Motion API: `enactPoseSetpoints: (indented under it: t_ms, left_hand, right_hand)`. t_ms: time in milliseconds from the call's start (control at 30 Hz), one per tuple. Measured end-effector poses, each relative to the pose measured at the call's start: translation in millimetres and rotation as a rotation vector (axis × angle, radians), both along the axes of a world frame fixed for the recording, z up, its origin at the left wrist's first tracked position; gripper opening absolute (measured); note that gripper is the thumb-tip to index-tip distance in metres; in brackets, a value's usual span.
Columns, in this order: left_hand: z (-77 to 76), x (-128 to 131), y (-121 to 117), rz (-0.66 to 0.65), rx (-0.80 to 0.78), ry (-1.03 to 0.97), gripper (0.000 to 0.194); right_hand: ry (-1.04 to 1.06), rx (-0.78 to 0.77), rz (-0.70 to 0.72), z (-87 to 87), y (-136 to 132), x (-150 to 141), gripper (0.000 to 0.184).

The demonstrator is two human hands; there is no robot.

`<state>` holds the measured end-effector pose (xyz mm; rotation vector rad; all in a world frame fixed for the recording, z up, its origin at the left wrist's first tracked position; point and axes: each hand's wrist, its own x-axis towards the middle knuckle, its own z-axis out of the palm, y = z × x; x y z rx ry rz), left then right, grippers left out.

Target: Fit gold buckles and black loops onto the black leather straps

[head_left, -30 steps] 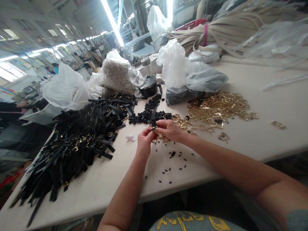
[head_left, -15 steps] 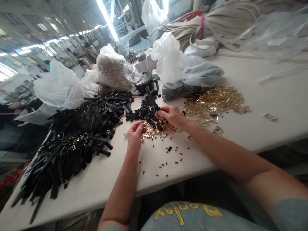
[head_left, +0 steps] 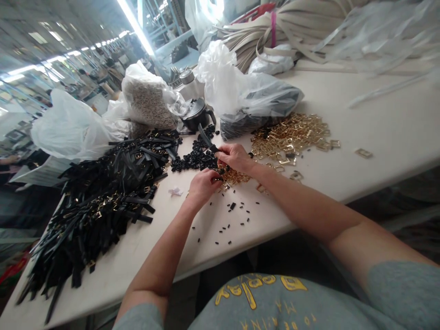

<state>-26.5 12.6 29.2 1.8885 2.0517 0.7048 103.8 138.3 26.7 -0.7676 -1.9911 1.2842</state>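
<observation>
My right hand (head_left: 236, 158) is closed on a short black strap (head_left: 205, 136), which sticks up from the fingers toward the back left. Just below it, my left hand (head_left: 203, 187) has its fingertips pinched together over the edge of the small pile of gold buckles (head_left: 237, 178); a dark bit shows at the fingertips, too small to name. Both hands are close together but apart. Behind them lies a heap of small black loops (head_left: 194, 158). Little black pieces (head_left: 233, 206) are scattered on the table in front.
A large heap of black straps with gold buckles (head_left: 113, 183) covers the table's left side. More gold frames (head_left: 295, 133) lie to the right. Filled plastic bags (head_left: 146, 98), a black lidded pot (head_left: 196, 112) and bundled beige straps (head_left: 309, 27) stand behind on the white table (head_left: 343, 101).
My left hand has moved right, closer to my right hand, its fingers now pinched beside the buckles. My right hand keeps hold of the strap. The whole view has shifted slightly.
</observation>
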Motion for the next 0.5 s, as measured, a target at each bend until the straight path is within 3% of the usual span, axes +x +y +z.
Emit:
enactPoseSetpoints:
  t_ms: [133, 267, 333, 500]
  left_hand:
    - [-2.7, 5, 3, 0.002, -0.021, 0.085, 0.007]
    - [-6.5, 0, -3, 0.086, 0.023, -0.050, 0.013]
    - [-7.9, -4, -9, 0.186, 0.062, -0.267, 0.014]
    - [-10.6, -11, -22, 0.389, 0.161, -1.079, 0.036]
  right_hand:
    - [-0.035, 0.084, -0.011, 1.6, -4, 0, 0.023]
    - [-0.061, 0.114, 0.001, -0.5, -6, -3, 0.022]
    - [-0.073, 0.114, 0.020, -0.6, -8, -3, 0.022]
    - [-0.086, 0.037, 0.105, 4.6, -20, -3, 0.020]
